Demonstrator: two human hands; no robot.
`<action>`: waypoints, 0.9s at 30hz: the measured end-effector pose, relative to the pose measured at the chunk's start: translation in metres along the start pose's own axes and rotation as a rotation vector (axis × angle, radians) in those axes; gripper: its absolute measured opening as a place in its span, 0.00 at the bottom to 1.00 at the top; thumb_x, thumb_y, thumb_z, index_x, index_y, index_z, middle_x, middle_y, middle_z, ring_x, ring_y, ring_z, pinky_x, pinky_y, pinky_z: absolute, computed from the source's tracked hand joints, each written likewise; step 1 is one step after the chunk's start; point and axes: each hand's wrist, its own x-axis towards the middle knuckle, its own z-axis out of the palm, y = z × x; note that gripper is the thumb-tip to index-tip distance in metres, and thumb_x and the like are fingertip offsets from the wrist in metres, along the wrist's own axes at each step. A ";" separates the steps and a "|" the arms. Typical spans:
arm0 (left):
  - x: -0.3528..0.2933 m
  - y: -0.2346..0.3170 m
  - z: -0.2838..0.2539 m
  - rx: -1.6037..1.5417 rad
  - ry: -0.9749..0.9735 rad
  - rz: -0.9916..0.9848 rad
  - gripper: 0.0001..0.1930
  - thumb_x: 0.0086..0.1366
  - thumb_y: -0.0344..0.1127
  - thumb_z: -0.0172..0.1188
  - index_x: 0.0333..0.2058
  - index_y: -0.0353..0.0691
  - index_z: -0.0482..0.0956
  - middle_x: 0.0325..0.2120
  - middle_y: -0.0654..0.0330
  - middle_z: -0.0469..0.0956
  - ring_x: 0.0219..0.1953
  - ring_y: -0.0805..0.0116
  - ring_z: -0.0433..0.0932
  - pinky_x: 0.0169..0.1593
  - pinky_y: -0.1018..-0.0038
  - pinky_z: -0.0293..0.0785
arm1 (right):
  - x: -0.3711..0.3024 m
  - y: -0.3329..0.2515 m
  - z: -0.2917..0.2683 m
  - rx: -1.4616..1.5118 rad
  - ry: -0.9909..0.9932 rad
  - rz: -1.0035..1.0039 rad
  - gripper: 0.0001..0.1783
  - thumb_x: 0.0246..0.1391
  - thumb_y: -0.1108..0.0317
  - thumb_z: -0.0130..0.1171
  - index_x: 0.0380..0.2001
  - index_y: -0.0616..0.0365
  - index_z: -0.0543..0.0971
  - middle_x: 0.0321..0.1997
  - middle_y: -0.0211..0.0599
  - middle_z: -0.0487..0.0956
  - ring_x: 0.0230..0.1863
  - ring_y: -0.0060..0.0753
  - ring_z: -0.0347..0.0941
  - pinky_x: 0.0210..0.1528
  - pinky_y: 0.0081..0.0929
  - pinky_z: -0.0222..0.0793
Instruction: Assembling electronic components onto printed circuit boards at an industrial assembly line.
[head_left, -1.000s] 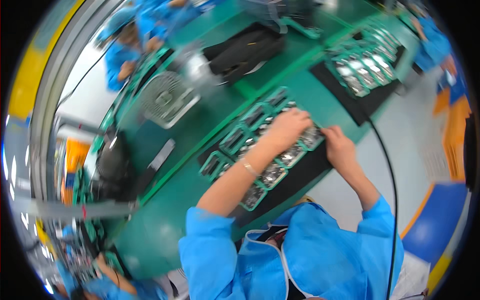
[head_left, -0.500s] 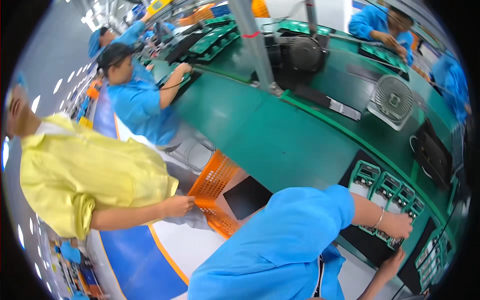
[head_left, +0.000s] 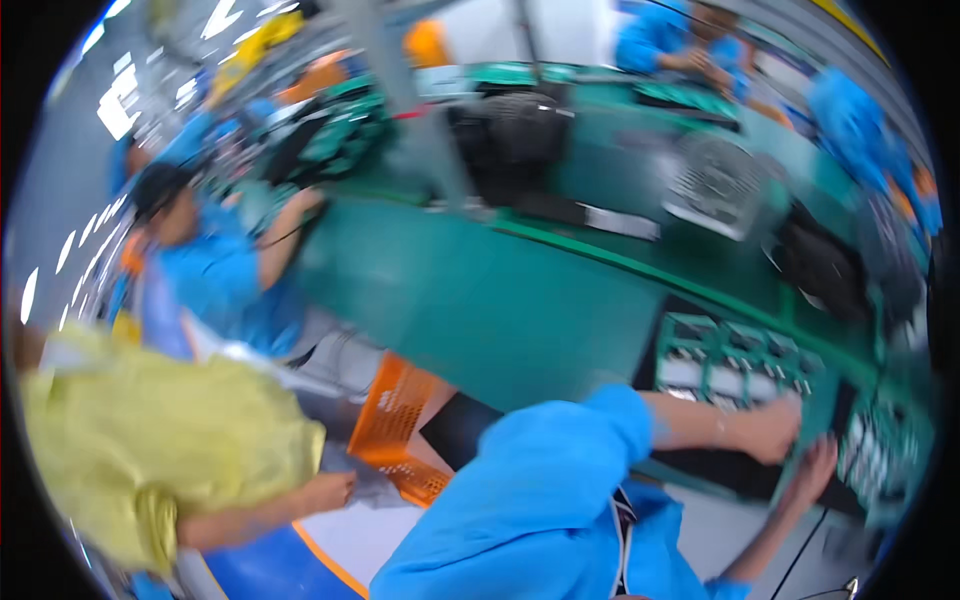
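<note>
Over the near side of a row of green-framed parts with metal and pale insides (head_left: 735,375), my left hand (head_left: 768,430) reaches in from a blue sleeve. Its fingers are smeared by motion, so their grip cannot be made out. Close by on the right is my right hand (head_left: 818,468), a small gap from the left, its fingers blurred and pointing away from me. The row of parts lies on a black mat (head_left: 648,350) on the green table. More green-framed parts (head_left: 880,450) lie just right of my right hand.
The green worktable (head_left: 480,290) runs off to the left. Across its raised green strip stand a fan (head_left: 715,185) and a dark bag (head_left: 820,255). An orange crate (head_left: 395,410) is at left, near a person in yellow (head_left: 170,440). A person in blue (head_left: 215,260) works farther off.
My view has turned, shifting most of the scene leftward and blurring it. My right hand has moved up and to the right, closer beside my left hand, which stays by the row of parts.
</note>
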 end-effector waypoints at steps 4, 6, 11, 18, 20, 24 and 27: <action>-0.022 0.009 -0.032 0.178 0.001 -0.034 0.24 0.44 0.51 0.71 0.29 0.35 0.79 0.32 0.48 0.75 0.40 0.48 0.73 0.45 0.56 0.71 | 0.014 -0.049 0.077 0.207 0.044 -0.077 0.28 0.60 0.69 0.55 0.61 0.63 0.61 0.50 0.37 0.72 0.52 0.28 0.69 0.56 0.30 0.67; -0.027 0.011 -0.037 0.169 -0.043 -0.033 0.25 0.47 0.48 0.70 0.37 0.35 0.75 0.40 0.49 0.71 0.46 0.50 0.69 0.50 0.56 0.67 | 0.015 -0.054 0.093 0.121 0.157 -0.184 0.15 0.64 0.72 0.50 0.52 0.64 0.65 0.42 0.37 0.74 0.42 0.28 0.73 0.49 0.26 0.70; -0.028 0.010 -0.022 0.398 0.001 0.072 0.32 0.52 0.50 0.66 0.50 0.35 0.70 0.48 0.49 0.68 0.53 0.50 0.65 0.61 0.56 0.60 | 0.008 -0.039 0.091 0.156 0.208 -0.199 0.10 0.66 0.74 0.44 0.48 0.64 0.61 0.37 0.39 0.74 0.38 0.27 0.74 0.41 0.24 0.72; -0.027 0.015 -0.022 0.427 -0.051 0.065 0.34 0.54 0.52 0.64 0.53 0.36 0.70 0.47 0.51 0.68 0.52 0.53 0.65 0.61 0.58 0.61 | 0.002 -0.041 0.090 0.165 0.201 -0.120 0.11 0.66 0.73 0.44 0.48 0.64 0.60 0.37 0.40 0.73 0.38 0.28 0.75 0.41 0.25 0.73; -0.026 0.016 -0.023 0.433 -0.040 0.059 0.33 0.54 0.52 0.64 0.53 0.36 0.70 0.47 0.51 0.69 0.52 0.53 0.65 0.61 0.58 0.61 | 0.001 -0.043 0.090 0.137 0.207 -0.115 0.11 0.66 0.73 0.44 0.48 0.64 0.60 0.37 0.40 0.73 0.38 0.28 0.75 0.41 0.24 0.73; -0.025 0.016 -0.026 0.437 -0.056 0.065 0.33 0.54 0.52 0.64 0.53 0.36 0.70 0.47 0.51 0.69 0.52 0.53 0.65 0.61 0.58 0.61 | -0.001 -0.046 0.092 0.102 0.210 -0.104 0.10 0.66 0.74 0.44 0.47 0.64 0.60 0.37 0.40 0.73 0.36 0.27 0.74 0.40 0.24 0.74; -0.024 0.015 -0.026 0.457 -0.057 0.067 0.33 0.55 0.52 0.64 0.53 0.36 0.70 0.48 0.51 0.69 0.52 0.54 0.65 0.60 0.58 0.61 | -0.001 -0.049 0.094 0.084 0.208 -0.094 0.08 0.66 0.74 0.43 0.46 0.63 0.61 0.36 0.40 0.73 0.35 0.27 0.74 0.38 0.25 0.75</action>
